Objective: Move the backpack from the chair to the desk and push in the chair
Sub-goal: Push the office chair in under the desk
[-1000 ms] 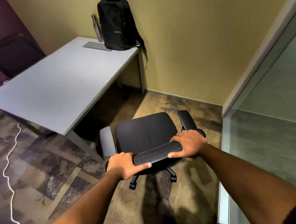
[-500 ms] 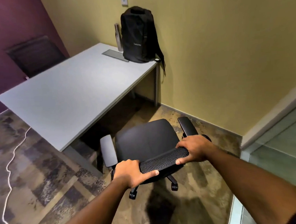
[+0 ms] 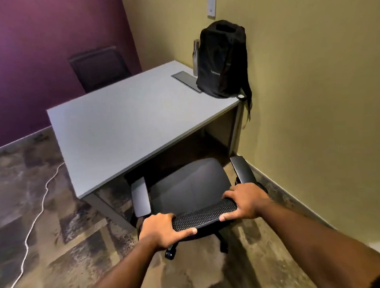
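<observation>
A black backpack (image 3: pixel 222 58) stands upright at the far right corner of the grey desk (image 3: pixel 122 125), leaning on the yellow wall. The black office chair (image 3: pixel 187 188) sits in front of the desk's near edge, its seat front just at the edge. My left hand (image 3: pixel 161 231) grips the left end of the mesh backrest top, and my right hand (image 3: pixel 246 199) grips its right end. The chair's base is mostly hidden under the seat; two castors show.
A second dark chair (image 3: pixel 99 68) stands behind the desk by the purple wall. A white cable (image 3: pixel 32 224) runs across the patterned carpet on the left. A grey flap (image 3: pixel 186 80) and a metal bottle (image 3: pixel 195 53) sit beside the backpack. The yellow wall is close on the right.
The chair has rolled toward the desk with both hands on its backrest. The view has swung left, and the glass partition on the right has left the frame.
</observation>
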